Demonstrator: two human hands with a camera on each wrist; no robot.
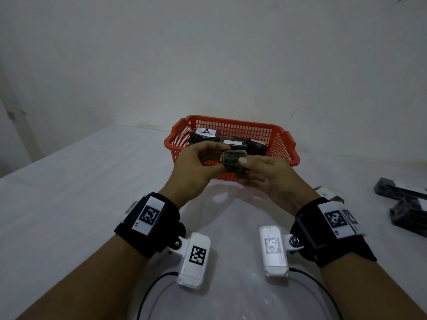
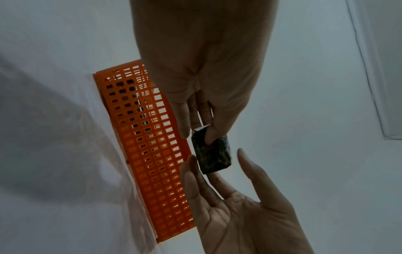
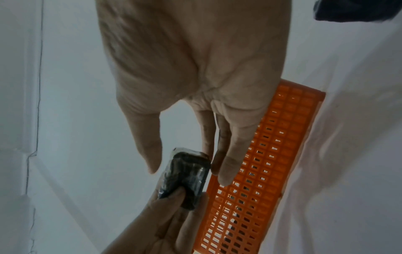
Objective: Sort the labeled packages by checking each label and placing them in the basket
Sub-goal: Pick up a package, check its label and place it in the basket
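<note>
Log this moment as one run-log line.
left hand: pinches dark package | right hand: holds it | orange basket: holds labeled packages | label: hidden

We see an orange-red basket [image 1: 280,144] of moulded plastic lattice, smooth with a slight sheen. The small dark package [image 1: 233,160] is wrapped in crinkled, glossy film, as are the packages in the basket, which carry matt white paper labels [image 1: 206,132]. The table [image 1: 80,192] wears a smooth white covering with a faint gloss.

Plain indoor room, perhaps a home, bare white wall [image 1: 208,54], white-covered table [image 1: 69,192]
</note>
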